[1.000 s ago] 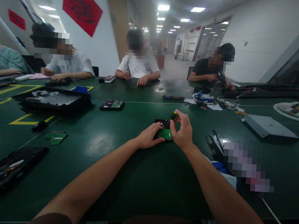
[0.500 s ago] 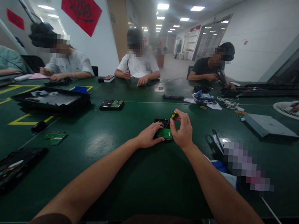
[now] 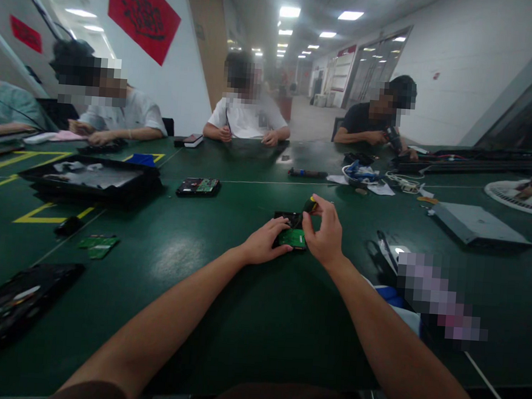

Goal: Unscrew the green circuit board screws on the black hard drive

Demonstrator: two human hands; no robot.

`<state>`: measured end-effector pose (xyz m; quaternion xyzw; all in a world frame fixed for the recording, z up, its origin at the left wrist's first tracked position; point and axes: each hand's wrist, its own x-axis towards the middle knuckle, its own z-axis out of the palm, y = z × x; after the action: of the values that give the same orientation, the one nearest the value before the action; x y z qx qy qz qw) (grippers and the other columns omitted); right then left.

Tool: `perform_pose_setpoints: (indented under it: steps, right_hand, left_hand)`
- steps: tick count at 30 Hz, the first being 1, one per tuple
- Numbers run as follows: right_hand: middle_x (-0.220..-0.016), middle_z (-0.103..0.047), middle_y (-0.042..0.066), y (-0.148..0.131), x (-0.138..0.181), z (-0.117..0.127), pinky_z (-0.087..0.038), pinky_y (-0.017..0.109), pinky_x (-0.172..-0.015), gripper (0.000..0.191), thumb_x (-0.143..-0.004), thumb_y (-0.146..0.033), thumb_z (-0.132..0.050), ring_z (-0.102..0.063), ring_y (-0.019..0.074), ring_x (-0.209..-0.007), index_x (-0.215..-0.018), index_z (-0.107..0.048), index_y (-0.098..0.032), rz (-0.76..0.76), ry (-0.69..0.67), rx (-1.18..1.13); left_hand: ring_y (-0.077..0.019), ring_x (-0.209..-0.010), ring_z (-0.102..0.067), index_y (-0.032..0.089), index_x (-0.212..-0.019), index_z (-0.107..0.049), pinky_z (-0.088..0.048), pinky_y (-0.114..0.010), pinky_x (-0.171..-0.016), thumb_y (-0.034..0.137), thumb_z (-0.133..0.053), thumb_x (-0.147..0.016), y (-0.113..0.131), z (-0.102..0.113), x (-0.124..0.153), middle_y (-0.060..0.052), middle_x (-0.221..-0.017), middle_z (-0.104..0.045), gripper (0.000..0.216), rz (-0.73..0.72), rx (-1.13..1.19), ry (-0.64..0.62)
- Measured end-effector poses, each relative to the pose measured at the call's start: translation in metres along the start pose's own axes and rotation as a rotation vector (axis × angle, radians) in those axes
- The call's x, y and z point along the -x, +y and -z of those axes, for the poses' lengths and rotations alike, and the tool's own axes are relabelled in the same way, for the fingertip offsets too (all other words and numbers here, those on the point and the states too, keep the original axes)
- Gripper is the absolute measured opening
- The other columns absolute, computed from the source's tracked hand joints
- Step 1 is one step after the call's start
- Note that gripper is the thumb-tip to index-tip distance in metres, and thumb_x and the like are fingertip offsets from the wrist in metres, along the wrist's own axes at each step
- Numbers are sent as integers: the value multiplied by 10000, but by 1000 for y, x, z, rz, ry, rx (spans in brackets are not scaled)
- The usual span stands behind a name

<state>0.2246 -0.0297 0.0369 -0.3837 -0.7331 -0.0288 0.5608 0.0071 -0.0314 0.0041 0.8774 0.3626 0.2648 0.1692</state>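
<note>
Green tabletop bears the circuit board before white walls

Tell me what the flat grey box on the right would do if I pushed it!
The grey box probably won't tip, because it lies flat and low. It looks stiff, with straight, metal-like edges. It might slide, since the green table looks smooth and shiny.

green board, black-and-yellow handle, dark green table, yellow tape, black tray, blue cloth, grey box, red poster with black lettering, white shirt
</note>
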Motion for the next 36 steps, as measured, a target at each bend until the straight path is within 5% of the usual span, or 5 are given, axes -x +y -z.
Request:
perform_pose_setpoints:
  steps: [36]
  right_hand:
    - [-1314, -629, 130, 0, 1, -1, -643, 491, -887, 489, -967, -284, -638, -676, 285, -1104, -1431, -488, -262, 23, 12, -2]
  left_hand:
    - [-333, -1537, -355, 189, -1449, -475, -340, -539, -1268, 536, -664, -928, -5, -3, 0, -169, -1599, -437, 654, -22, -37, -6]
